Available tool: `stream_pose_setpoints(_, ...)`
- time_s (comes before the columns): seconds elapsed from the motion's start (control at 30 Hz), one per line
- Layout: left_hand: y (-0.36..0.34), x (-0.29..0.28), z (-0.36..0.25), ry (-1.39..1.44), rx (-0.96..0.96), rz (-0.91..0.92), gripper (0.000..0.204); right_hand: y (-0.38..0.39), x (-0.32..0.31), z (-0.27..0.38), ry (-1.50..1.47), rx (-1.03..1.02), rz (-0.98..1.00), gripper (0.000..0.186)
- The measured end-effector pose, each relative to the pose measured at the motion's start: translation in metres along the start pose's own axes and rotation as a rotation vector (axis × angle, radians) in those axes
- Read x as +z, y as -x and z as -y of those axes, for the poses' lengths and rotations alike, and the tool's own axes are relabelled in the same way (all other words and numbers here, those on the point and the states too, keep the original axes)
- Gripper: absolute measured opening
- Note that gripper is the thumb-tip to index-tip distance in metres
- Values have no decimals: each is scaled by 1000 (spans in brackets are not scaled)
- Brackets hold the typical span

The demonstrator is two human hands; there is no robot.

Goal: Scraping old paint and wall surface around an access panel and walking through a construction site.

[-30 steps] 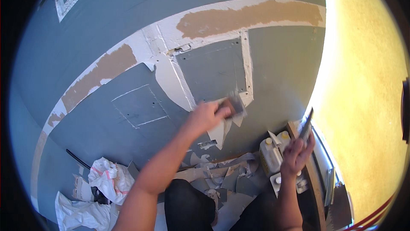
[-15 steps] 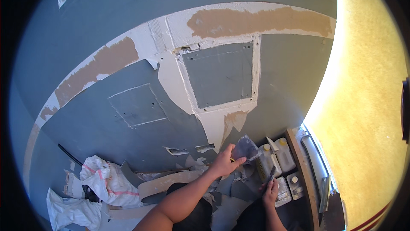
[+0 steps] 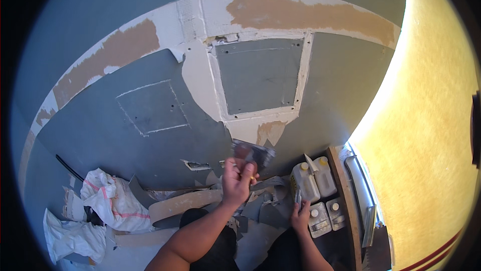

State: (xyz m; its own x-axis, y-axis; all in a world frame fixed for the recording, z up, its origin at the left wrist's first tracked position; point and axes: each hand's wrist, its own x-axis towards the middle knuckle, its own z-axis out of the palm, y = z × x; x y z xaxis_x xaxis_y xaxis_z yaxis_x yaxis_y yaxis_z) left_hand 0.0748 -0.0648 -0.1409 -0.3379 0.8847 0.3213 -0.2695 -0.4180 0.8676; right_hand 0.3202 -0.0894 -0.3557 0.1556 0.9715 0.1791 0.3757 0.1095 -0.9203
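In my left hand (image 3: 236, 183), a wide putty knife (image 3: 260, 154) with a dark, smeared blade points up in front of the wall's lower part. My fingers are wrapped round its handle, with the blade just below a white patch of bared wall (image 3: 245, 130). Lower and to the right, my right hand (image 3: 301, 217) is closed round a slim grey tool (image 3: 298, 197); its kind is hard to make out. This hand is close beside the plastic jugs (image 3: 305, 183). A grey square panel (image 3: 258, 75) with a white border sits in the wall above my hands.
White sacks (image 3: 117, 201) lie at the lower left, beside torn strips of wall covering (image 3: 185, 206). Two rectangular holes open low in the wall. A wooden board (image 3: 345, 201) stands right of the jugs, with metal strips (image 3: 368, 221) past it. Yellow floor (image 3: 431, 120) spreads at the right.
My left hand has moved left with the putty knife, whose blade has turned. The right hand has shifted slightly left with its tool. The view has tilted down a little.
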Motion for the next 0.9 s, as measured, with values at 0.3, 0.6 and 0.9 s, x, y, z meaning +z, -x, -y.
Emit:
stream_pose_setpoints(0.3,-52,-71,-21,64,92,-559,31,-127,50,321,-128,-758,34,50)
stream_pose_setpoints(0.6,-72,-87,-25,-1,149,-619,34,-180,68,395,-97,-896,-83,54)
stream_pose_setpoints(0.9,-84,-84,-10,17,148,-526,38,-167,82,396,107,-863,-87,62)
